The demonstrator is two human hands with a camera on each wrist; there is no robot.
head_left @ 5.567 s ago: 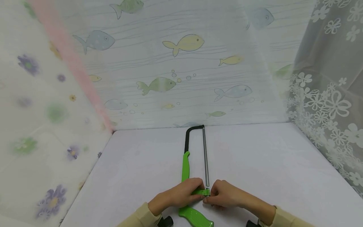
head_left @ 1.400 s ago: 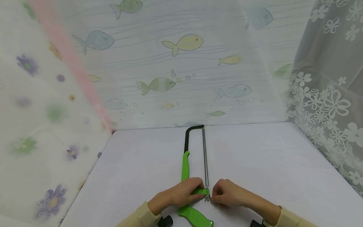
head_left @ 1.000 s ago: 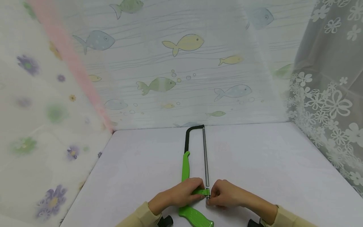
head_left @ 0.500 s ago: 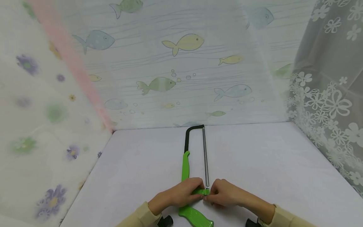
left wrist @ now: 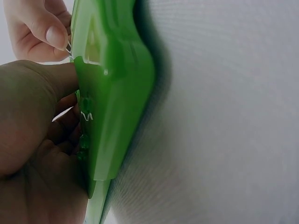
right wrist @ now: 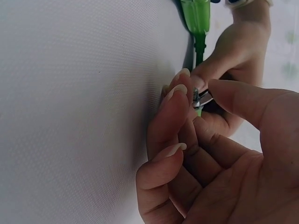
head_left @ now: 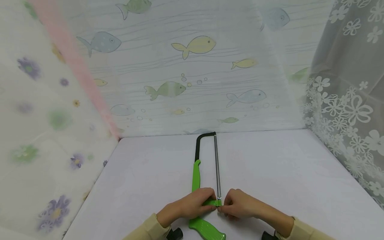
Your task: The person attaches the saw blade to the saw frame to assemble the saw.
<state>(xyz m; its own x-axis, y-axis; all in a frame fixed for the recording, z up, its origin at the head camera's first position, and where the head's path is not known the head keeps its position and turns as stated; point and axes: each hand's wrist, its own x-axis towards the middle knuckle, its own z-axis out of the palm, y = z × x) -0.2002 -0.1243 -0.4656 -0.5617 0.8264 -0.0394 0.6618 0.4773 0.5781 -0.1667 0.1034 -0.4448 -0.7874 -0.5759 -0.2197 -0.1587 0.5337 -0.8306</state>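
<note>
A hacksaw [head_left: 196,175] with a black bow, a green frame and a green handle [head_left: 208,229] lies flat on the table. Its blade [head_left: 217,166] runs along the right side. My left hand [head_left: 195,202] grips the green frame near the blade's lower end. At that end my right hand [head_left: 241,204] pinches a metal wing nut [right wrist: 204,98] on a threaded bolt. The right wrist view shows the nut between thumb and fingers, the other fingers curled beside it. In the head view the nut is hidden by the fingers.
The white-covered table [head_left: 144,173] reaches back to a curtain [head_left: 168,66] printed with fish. Flowered cloth [head_left: 45,133] hangs at the left, lace [head_left: 348,110] at the right. Dark wrist cameras [head_left: 175,234] sit under both wrists.
My right hand has made small shifts back and forth at the wing nut, which showed clear of the fingers 1.4 s ago and is now covered. The left hand and hacksaw stay put.
</note>
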